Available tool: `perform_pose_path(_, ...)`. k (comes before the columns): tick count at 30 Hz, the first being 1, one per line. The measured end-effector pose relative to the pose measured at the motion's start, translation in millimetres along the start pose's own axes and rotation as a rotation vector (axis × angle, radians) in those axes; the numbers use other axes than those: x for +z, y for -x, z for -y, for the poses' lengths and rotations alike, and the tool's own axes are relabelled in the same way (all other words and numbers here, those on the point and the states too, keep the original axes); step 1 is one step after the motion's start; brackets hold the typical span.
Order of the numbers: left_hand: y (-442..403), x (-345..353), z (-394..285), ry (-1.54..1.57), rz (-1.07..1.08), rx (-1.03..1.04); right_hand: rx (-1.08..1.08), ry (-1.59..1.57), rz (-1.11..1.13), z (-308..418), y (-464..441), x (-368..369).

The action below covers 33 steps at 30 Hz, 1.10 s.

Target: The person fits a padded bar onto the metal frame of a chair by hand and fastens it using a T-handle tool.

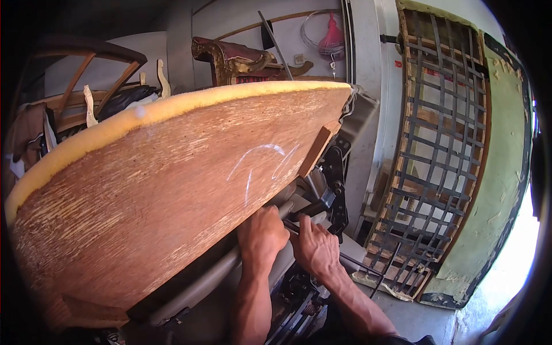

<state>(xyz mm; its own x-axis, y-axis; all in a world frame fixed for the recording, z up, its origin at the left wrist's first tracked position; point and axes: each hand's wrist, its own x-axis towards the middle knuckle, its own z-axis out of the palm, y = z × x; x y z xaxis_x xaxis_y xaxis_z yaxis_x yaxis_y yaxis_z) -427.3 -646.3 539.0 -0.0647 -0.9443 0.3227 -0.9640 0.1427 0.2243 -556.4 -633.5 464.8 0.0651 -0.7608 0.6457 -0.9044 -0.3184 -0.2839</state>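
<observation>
A large curved wooden panel with yellow foam along its top edge fills the left and middle, with chalk marks on its face. Just under its lower edge, my left hand is closed in a fist; what it grips, if anything, is hidden. Beside it on the right, my right hand is closed around a thin dark rod. Below and between my forearms lie dark metal mechanism parts. A black metal bracket stands beyond my hands, near a wood block on the panel.
At the right, a frame with woven dark straps leans upright beside a green panel. A carved red and gold furniture piece stands behind the wooden panel. Wooden chair parts are at the back left. A pink bag hangs on the wall.
</observation>
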Motion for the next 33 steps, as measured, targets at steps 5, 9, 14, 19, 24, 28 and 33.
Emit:
perform_pose_path(5, 0.0, 1.4, 0.4, 0.026, -0.002, 0.0, -0.093, 0.028, -0.116, -5.7, 1.7, 7.1)
perform_pose_path(9, 1.5, 1.8, 0.6, 0.049, -0.029, -0.013, -0.066, 0.008, -0.099, -4.7, 3.0, 11.0)
perform_pose_path(14, 6.6, -0.3, 0.5, 0.035, -0.018, -0.001, 0.018, 0.01, 0.044, 2.6, 1.3, -3.6)
perform_pose_path(19, 5.4, 0.5, 1.9, 0.034, -0.036, 0.012, -0.116, -0.006, -0.073, -7.8, 0.8, 6.5)
perform_pose_path(24, 6.0, 7.1, 2.6, 0.01, -0.145, 0.067, -0.009, -0.007, 0.09, -8.5, -1.4, 2.4)
perform_pose_path(28, 6.4, 14.6, 0.1, -0.136, -0.218, 0.115, -0.016, 0.049, 0.189, -7.5, -9.6, -5.6)
perform_pose_path(33, 19.1, 17.4, -16.9, 0.153, -0.411, 0.116, 0.038, -0.249, 0.214, -18.9, -11.3, 0.4)
